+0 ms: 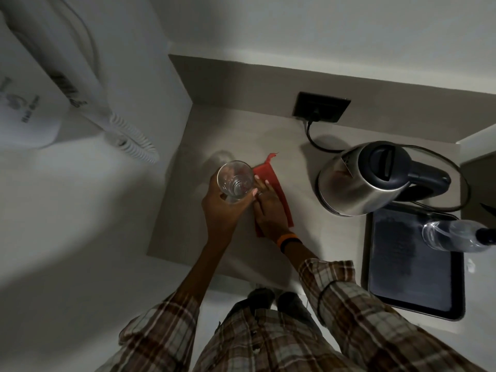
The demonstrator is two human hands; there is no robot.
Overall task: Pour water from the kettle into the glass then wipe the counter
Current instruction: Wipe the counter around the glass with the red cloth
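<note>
My left hand (221,210) grips a clear drinking glass (235,181) and holds it above the pale counter (241,130). Just right of it, my right hand (269,210) lies flat on a red cloth (279,194) spread on the counter, fingers extended. A steel kettle (359,183) with a black lid and handle stands on its base at the right, apart from both hands. I cannot tell how much water is in the glass.
A black cord runs from the kettle to a dark wall socket (320,107). A dark tray (413,264) with a clear plastic bottle (456,234) sits at the right. A white wall-mounted hair dryer (53,84) hangs at the left. Walls enclose the counter left and back.
</note>
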